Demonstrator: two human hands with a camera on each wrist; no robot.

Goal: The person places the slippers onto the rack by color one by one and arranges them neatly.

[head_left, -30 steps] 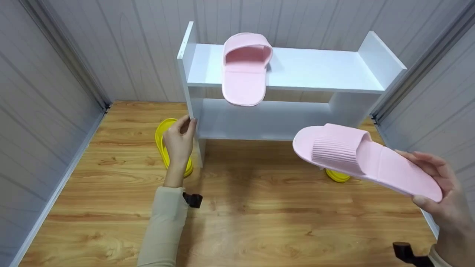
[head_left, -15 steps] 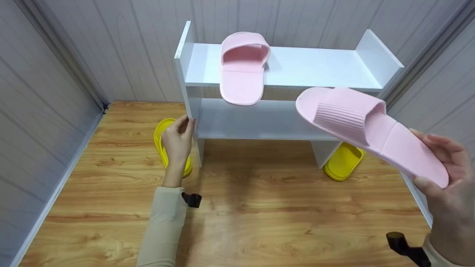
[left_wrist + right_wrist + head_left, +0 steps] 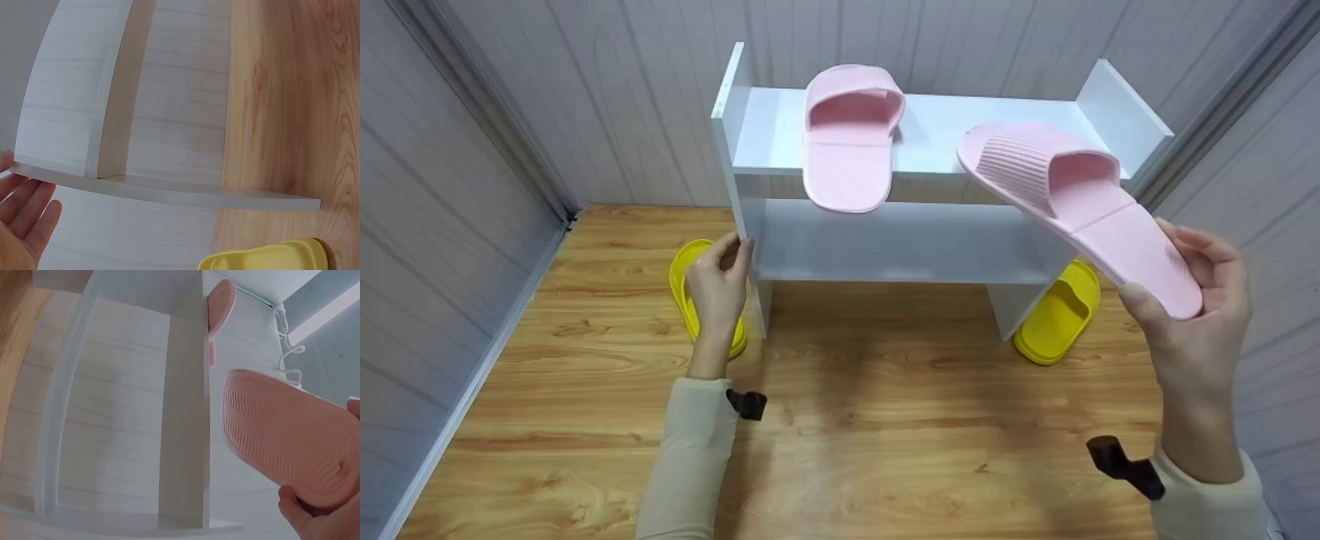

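My right hand grips a pink slipper by its heel end, thumb on one side and fingers on the other. The slipper's toe points up and left, in front of the right part of the white shoe rack. Its wavy sole faces the right wrist camera. The matching pink slipper lies on the top shelf, left of centre, heel over the front edge. My left hand pinches the front edge of the rack's left side panel, thumb and fingers on opposite faces.
A yellow slipper lies on the wooden floor outside the rack's left panel, partly behind my left hand. Another yellow slipper lies by the right panel. Panelled walls stand behind and on both sides.
My right hand has carried the pink slipper up and then left, from below the top shelf to in front of it. More of the right yellow slipper shows. My left hand stays on the panel.
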